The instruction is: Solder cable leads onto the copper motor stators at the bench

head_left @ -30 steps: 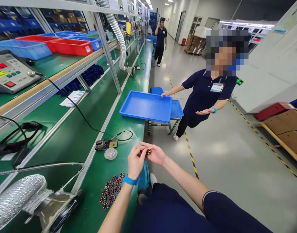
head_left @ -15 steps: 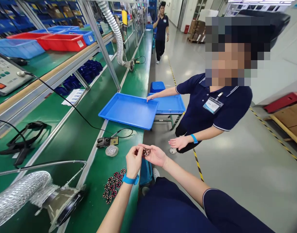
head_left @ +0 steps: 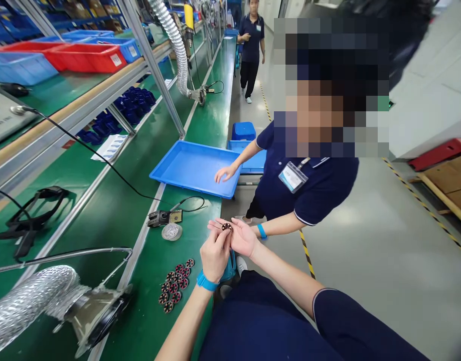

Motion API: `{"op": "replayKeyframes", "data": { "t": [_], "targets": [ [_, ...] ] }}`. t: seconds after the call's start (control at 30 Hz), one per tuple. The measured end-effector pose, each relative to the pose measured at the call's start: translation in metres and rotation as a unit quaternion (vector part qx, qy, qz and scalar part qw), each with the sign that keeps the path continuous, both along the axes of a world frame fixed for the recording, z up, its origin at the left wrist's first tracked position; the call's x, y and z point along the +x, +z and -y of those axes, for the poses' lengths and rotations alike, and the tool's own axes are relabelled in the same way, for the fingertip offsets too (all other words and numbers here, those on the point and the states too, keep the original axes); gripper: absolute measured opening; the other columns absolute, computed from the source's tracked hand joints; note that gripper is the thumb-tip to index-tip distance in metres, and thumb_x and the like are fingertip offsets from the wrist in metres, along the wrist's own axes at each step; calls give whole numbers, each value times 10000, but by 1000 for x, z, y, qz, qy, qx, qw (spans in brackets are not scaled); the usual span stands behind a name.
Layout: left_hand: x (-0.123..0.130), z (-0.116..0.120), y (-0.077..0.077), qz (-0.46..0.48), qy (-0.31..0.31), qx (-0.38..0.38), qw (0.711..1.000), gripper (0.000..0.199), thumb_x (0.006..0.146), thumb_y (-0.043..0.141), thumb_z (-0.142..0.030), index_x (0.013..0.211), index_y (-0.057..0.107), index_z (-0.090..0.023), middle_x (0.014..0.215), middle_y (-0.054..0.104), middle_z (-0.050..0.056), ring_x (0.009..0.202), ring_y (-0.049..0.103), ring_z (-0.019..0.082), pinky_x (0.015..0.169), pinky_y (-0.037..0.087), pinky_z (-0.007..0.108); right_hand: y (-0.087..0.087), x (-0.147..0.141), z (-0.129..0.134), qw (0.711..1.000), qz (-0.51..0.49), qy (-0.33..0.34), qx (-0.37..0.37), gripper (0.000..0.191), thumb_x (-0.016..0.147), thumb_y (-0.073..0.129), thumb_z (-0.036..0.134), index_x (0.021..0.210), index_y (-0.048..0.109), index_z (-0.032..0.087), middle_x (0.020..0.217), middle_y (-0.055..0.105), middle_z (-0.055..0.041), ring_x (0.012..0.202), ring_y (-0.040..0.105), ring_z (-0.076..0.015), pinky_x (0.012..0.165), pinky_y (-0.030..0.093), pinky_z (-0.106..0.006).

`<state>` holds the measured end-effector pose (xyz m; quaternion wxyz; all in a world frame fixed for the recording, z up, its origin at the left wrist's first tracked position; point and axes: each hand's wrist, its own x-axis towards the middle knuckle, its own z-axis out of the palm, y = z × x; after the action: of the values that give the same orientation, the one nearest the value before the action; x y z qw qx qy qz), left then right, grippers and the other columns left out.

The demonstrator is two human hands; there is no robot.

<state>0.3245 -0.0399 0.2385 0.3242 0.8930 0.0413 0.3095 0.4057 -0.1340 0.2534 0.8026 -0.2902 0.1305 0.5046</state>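
A small motor stator, round with dark slots and copper windings, is pinched between the thumb and fingers of my left hand, which wears a blue wrist strap. Beneath it my right hand lies palm up, its fingers stretched out flat toward the left. Whether the stator touches that palm is hard to make out. Several more stators with reddish and black faces lie grouped on the green bench, left of my left wrist.
A blue tray rests on the bench, with a co-worker's hand over it. The co-worker stands close at right. A soldering iron stand, a small round container and a fume duct are at left.
My left hand has shifted to grip the stator from below, and my right palm has opened flatter. The co-worker has leaned closer, one hand leaving the tray's rim, the other moving behind my right hand.
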Motion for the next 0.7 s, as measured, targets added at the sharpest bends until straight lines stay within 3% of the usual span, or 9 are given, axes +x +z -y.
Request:
{"op": "replayKeyframes", "data": {
  "t": [0.13, 0.2, 0.27, 0.47, 0.53, 0.6, 0.7],
  "targets": [
    [-9, -5, 0, 24, -32, -44, 998, 117, 924, 570, -159, 1005, 654, -164, 894, 669, 57, 741, 629, 126, 695, 483, 221, -5, 2, 2, 999, -13, -18, 23, 577, 1005, 201, 377, 1424, 388, 26, 1412, 514, -207, 1289, 519, -218, 1091, 413, -427],
    [-23, -10, -11, 14, -23, -79, 997, 121, 916, 581, -173, 1022, 638, -167, 928, 665, 60, 738, 620, 120, 711, 490, 223, -8, 6, 4, 998, -30, -42, 19, 610, 1008, 212, 415, 1446, 338, 10, 1411, 510, -219, 1289, 520, -216, 1085, 419, -414],
    [-44, -17, -36, -25, 4, -121, 992, 113, 923, 567, -210, 1002, 639, -173, 928, 659, 60, 777, 626, 134, 747, 496, 243, -10, 11, 7, 996, -52, -66, 12, 637, 1009, 226, 439, 1470, 279, 1, 1419, 497, -226, 1287, 524, -216, 1080, 424, -398],
    [-143, -37, -143, -228, 172, -184, 941, 251, 880, 516, -391, 840, 670, -197, 905, 655, 97, 870, 612, 254, 855, 490, 404, -17, 3, 6, 994, -72, -65, -60, 583, 1003, 296, 402, 1468, 314, 50, 1391, 530, -195, 1240, 554, -210, 1041, 452, -385],
    [-180, -38, -162, -251, 216, -194, 923, 286, 889, 476, -400, 873, 675, -195, 934, 653, 104, 913, 609, 259, 885, 487, 411, -22, -6, 2, 993, -86, -38, -75, 515, 997, 348, 367, 1404, 411, 58, 1260, 619, -176, 1168, 592, -207, 999, 484, -379],
    [-209, -36, -172, -264, 265, -207, 904, 325, 905, 443, -415, 930, 670, -183, 988, 641, 114, 964, 601, 253, 910, 486, 402, -30, -17, -4, 990, -106, -8, -95, 381, 986, 400, 317, 1248, 554, 87, 1032, 687, -122, 1001, 642, -181, 888, 539, -335],
    [-237, -30, -180, -269, 328, -233, 875, 365, 911, 430, -437, 977, 655, -158, 1012, 614, 125, 953, 599, 234, 883, 502, 374, -40, -33, -11, 984, -123, 46, -119, 245, 966, 463, 263, 843, 637, 142, 670, 595, -14, 626, 572, -108, 584, 509, -213]
  ]
}}
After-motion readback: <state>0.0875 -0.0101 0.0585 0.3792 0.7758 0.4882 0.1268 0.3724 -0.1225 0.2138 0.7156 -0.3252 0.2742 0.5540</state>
